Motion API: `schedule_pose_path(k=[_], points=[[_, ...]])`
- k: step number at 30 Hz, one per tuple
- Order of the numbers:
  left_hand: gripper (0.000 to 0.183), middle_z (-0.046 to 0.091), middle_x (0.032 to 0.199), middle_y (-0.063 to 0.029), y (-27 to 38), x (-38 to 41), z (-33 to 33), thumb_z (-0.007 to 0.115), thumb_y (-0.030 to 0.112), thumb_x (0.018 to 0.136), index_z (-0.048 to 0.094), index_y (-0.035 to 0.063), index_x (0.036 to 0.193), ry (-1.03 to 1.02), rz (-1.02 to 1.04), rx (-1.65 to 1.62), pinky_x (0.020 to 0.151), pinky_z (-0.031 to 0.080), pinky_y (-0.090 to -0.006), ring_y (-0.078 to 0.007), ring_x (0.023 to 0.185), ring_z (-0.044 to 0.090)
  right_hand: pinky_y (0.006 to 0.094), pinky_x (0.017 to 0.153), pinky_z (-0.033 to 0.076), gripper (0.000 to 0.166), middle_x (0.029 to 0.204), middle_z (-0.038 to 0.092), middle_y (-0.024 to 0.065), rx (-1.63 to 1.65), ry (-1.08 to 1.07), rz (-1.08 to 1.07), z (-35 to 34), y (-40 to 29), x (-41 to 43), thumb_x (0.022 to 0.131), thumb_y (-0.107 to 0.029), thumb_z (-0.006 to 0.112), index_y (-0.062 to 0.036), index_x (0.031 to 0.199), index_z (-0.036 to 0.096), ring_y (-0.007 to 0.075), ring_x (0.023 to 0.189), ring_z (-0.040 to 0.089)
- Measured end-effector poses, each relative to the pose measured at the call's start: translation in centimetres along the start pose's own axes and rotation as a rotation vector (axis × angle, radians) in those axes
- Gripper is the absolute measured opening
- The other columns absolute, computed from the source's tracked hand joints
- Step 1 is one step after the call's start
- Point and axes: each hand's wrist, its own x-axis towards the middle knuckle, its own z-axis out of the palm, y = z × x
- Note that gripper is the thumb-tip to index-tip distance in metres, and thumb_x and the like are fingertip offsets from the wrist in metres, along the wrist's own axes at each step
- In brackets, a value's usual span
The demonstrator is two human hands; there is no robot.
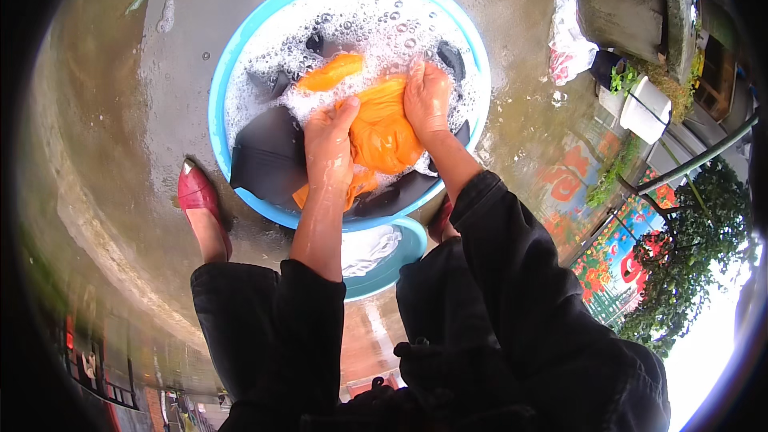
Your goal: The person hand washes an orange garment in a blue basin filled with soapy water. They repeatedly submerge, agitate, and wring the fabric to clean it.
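A large blue basin [220, 102] holds sudsy water, an orange cloth [387, 132] and dark cloth [267, 156]. My left hand [330, 141] grips the orange cloth on its left side, thumb on top. At the cloth's upper right, my right hand [427, 96] is closed on it, with foam on the fingers. Between both hands the wet cloth bunches up in a rounded bulge. Another orange part [331, 72] pokes out of the foam above my left hand; whether it belongs to the same cloth is hidden.
Just below the large basin stands a smaller teal basin [414, 246] with white cloth [369, 249] in it. The concrete floor [180, 84] is wet. A white plastic bag [567, 36] lies to the right, near a white planter [645, 109] and a concrete block [618, 0].
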Motion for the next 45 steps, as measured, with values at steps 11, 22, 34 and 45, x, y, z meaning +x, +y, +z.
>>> schedule_pose_path(k=[11, 22, 34, 45], points=[[0.027, 0.061, 0.104, -0.0135, 1.2, -4.9, 1.0, 0.06, 0.005, 0.088, 0.053, -0.0062, 0.111, 0.01, 0.014, 0.049, 0.079, 0.052, -0.032, -0.0221, 0.091, 0.063, 0.0229, 0.059, 0.041, 0.038, 0.069, 0.055, -0.0007, 0.802, -0.177, 0.275, -3.6, 0.3, -3.0, 0.095, -0.035, 0.052, -0.0042, 0.073, 0.058, 0.0061, 0.062, 0.047], [0.023, 0.06, 0.101, -0.0062, 0.2, -24.0, 1.7, 0.054, -0.011, 0.078, 0.063, -0.0029, 0.097, -0.04, 0.079, 0.696, 0.087, 0.041, -0.0233, -0.0122, 0.094, 0.055, 0.0222, 0.054, 0.033, 0.04, 0.06, 0.044, -0.0059, 0.969, -0.315, 0.218, -11.6, 2.9, -15.8, 0.093, -0.028, 0.058, -0.0036, 0.062, 0.051, 0.0041, 0.059, 0.037], [0.02, 0.06, 0.084, -0.0071, -1.3, -24.2, -1.5, 0.052, -0.012, 0.07, 0.064, 0.002, 0.076, -0.313, 0.162, 1.104, 0.081, 0.042, -0.0277, -0.0195, 0.087, 0.056, 0.025, 0.069, 0.045, 0.027, 0.085, 0.062, 0.0038, 0.877, -0.485, 0.432, -5.4, 6.8, -16.3, 0.09, -0.027, 0.061, -0.001, 0.097, 0.058, 0.0103, 0.075, 0.057], [0.036, 0.054, 0.093, -0.0078, 0.3, -24.4, -0.7, 0.044, -0.017, 0.069, 0.056, -0.001, 0.099, -0.211, -0.035, 0.81, 0.084, 0.043, -0.0256, -0.0142, 0.087, 0.055, 0.0395, 0.103, 0.037, 0.045, 0.133, 0.047, 0.0124, 1.784, -0.58, 0.534, -11.2, 0.9, -15.6, 0.097, -0.025, 0.043, -0.0013, 0.134, 0.036, 0.0264, 0.121, 0.047]])
